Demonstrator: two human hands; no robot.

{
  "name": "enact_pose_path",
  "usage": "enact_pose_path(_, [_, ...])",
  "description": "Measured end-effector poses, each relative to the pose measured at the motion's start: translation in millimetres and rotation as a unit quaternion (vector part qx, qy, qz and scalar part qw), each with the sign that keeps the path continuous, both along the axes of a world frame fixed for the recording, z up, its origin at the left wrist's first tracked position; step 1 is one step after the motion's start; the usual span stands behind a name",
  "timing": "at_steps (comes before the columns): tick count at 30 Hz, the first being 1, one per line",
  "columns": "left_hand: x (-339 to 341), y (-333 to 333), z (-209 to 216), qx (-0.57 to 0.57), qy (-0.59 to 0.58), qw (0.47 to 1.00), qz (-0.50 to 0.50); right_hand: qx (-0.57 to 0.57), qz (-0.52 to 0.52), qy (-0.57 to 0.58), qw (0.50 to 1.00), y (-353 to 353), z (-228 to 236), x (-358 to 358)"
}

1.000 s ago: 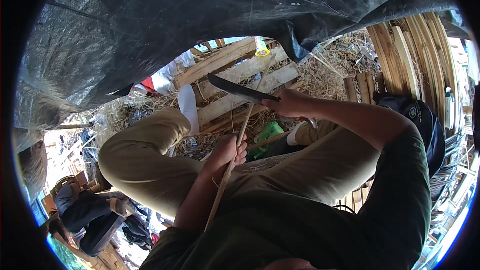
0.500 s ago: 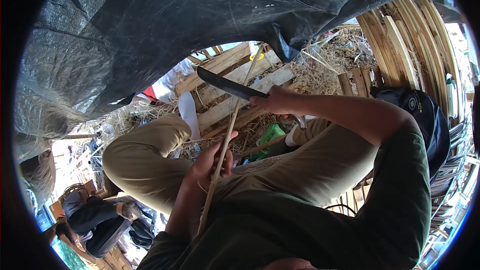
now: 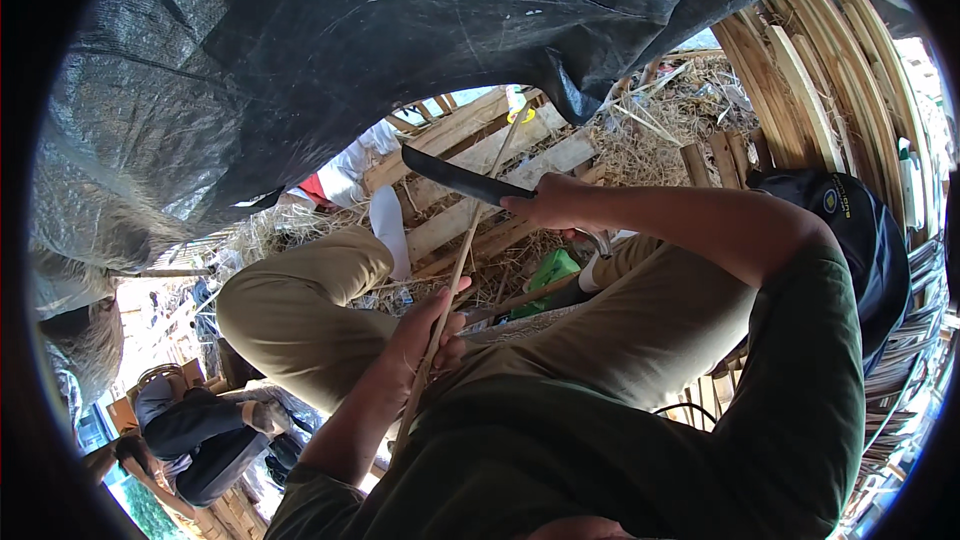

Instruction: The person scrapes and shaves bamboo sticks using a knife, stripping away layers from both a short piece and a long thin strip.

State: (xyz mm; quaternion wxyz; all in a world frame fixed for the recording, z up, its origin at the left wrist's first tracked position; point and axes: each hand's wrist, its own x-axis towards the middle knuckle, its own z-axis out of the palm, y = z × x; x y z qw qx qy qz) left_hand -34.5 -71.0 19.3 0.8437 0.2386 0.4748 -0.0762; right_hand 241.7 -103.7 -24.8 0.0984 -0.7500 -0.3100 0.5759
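Note:
My right hand is closed round the handle of a machete, whose curved handle end shows below the fist. Its dark, broad blade points left and crosses a long, thin wooden strip; whether blade and strip touch, I cannot tell. My left hand grips that strip lower down, thumb stretched along it and fingers curled round. From beside my torso, the strip slants up and away past the blade, its far end over the pallet slats. Both hands are above my lap, between my bent, khaki-trousered legs.
A dark tarp hangs low ahead. Pallet slats and straw lie beneath, with a green plastic piece near my foot. Right are stacked wooden slats and a black bag. Another person sits at lower left.
My left hand has shifted slightly back toward my body, its fingers curled tighter round the strip. The machete stays across the strip; the whole view has moved a little.

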Motion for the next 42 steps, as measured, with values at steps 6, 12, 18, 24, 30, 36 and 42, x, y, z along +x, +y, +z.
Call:
enact_pose_path(6, [5.0,10.2,-14.8,0.026,0.015,0.999,-0.035,0.016,0.068,-0.037,0.997,-6.5,-3.2,0.4])
enact_pose_path(12, [12.6,27.2,-45.6,0.013,0.013,1.0,-0.025,0.027,0.088,-0.042,0.995,-6.9,-2.6,-1.9])
enact_pose_path(18, [28.5,31.7,-67.3,-0.021,0.013,1.0,0.015,0.025,0.075,-0.034,0.996,-8.0,-14.0,-1.1])
enact_pose_path(24, [29.3,36.1,-96.7,-0.026,0.032,0.999,-0.016,0.024,0.1,-0.049,0.994,-9.2,-14.3,-1.8])
enact_pose_path(30, [30.7,35.1,-112.6,-0.024,0.018,0.999,-0.032,0.021,0.122,-0.053,0.991,-9.6,-9.9,-1.1])
enact_pose_path(36, [41.4,37.0,-114.5,0.007,0.021,0.999,-0.046,0.019,0.113,-0.053,0.992,-10.5,-25.4,0.7])
enact_pose_path(42, [41.6,32.8,-128.7,0.032,0.077,0.995,-0.046,0.001,0.11,-0.037,0.993,-11.4,-36.2,-0.2])
